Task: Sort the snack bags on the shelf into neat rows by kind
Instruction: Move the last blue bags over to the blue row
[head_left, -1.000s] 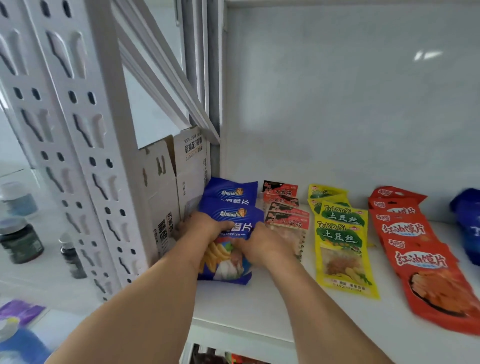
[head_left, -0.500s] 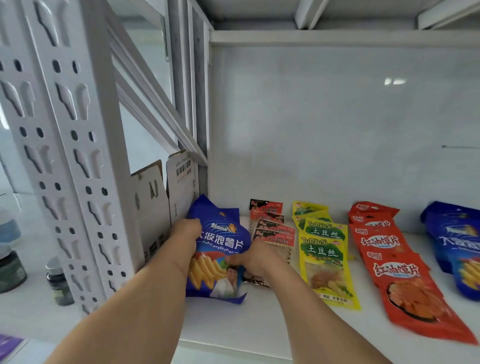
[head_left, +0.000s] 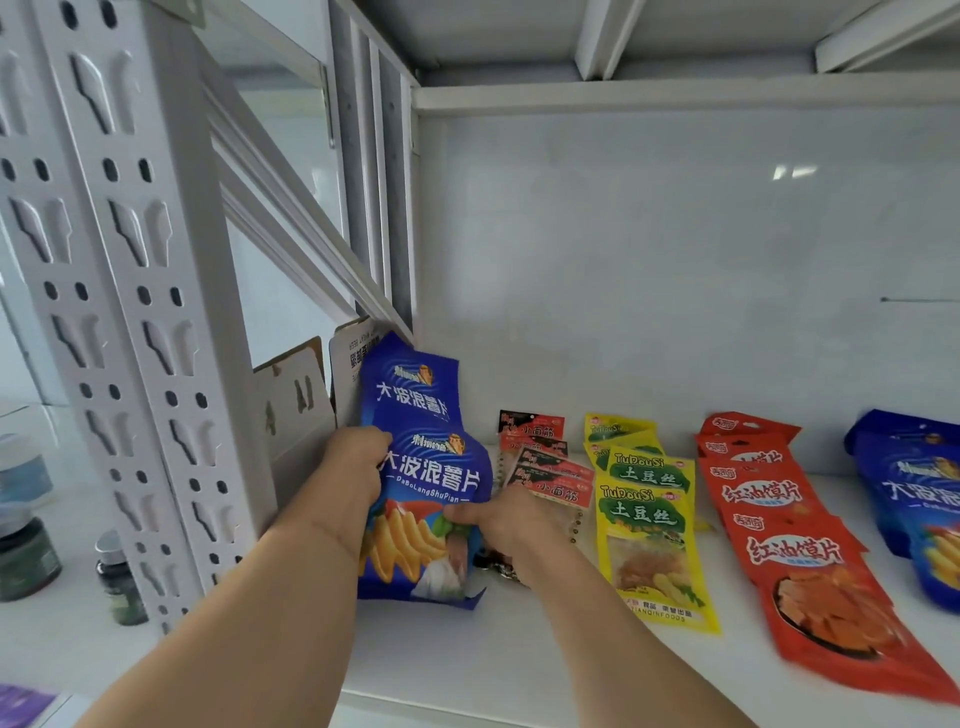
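Two blue crisp bags (head_left: 434, 467) are stood overlapped at the left end of the shelf (head_left: 519, 670). Rightwards, rows of red-black packets (head_left: 550, 470), yellow bags (head_left: 649, 525), red bags (head_left: 789, 551) and another blue bag (head_left: 919, 499) are laid flat.

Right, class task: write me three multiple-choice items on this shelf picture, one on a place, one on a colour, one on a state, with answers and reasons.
1. Where does the row of yellow bags lie?
A. Between the small red-and-black packets and the red bags
B. Left of the cardboard box
C. On the upper shelf

2. What colour is the bag at the far right edge?
A. Green
B. Blue
C. White

3. What is the left hand doing?
A. Hanging idle
B. Pressing the wall
C. Gripping the front blue chip bag

Answers: 1 A, those rows flank it. 2 B, it matches the held bags. 3 C, its fingers curl over the bag's left edge; the right hand pinches the other side.
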